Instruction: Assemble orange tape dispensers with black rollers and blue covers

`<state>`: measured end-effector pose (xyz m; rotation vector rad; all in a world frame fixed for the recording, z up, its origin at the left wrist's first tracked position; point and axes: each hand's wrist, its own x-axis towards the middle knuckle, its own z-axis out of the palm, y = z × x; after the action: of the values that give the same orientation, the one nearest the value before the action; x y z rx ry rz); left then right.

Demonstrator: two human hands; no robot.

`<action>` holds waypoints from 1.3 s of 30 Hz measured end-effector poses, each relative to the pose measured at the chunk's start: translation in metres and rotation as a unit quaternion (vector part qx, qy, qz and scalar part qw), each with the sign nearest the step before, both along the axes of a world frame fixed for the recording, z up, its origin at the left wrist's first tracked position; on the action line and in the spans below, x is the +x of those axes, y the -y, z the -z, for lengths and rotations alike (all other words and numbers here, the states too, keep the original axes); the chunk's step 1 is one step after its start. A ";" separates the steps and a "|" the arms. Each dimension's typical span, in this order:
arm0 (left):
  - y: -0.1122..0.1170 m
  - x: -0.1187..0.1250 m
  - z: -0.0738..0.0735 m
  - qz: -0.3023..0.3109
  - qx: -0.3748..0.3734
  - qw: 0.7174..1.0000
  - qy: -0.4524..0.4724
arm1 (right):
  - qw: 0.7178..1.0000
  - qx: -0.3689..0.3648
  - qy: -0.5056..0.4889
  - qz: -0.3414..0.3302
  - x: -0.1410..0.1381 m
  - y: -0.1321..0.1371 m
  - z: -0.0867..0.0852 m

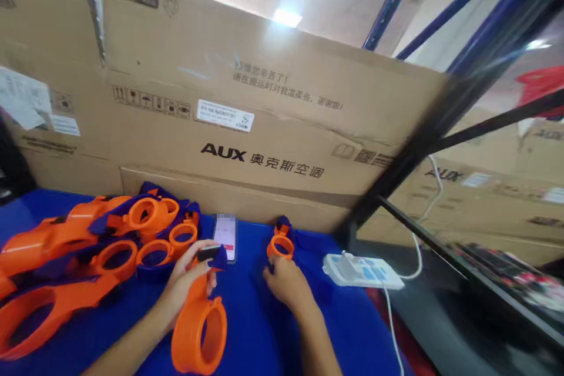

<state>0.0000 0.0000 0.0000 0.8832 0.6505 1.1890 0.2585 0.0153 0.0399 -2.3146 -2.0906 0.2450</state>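
Tabletop (251, 323) carries piled orange ring fittings (77, 235). Left hand (183, 276) grasps a separate ring fitting (184, 335); right hand (287, 282) adjoins a smaller orange ring (289, 247), grip indeterminable.

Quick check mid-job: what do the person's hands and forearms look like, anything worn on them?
The left hand and right hand are ungloved. No sleeve, watch or bracelet shows on the left forearm or right forearm. Blur leaves rings uncertain.
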 end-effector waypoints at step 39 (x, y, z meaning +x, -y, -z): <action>-0.003 0.007 0.011 -0.028 0.061 0.992 -0.105 | 0.883 0.308 -0.204 -0.291 -0.069 0.026 0.010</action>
<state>0.0074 0.0028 -0.0106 1.1094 0.7820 1.2066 0.1897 -0.0112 0.0300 -1.1425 -2.1479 0.0421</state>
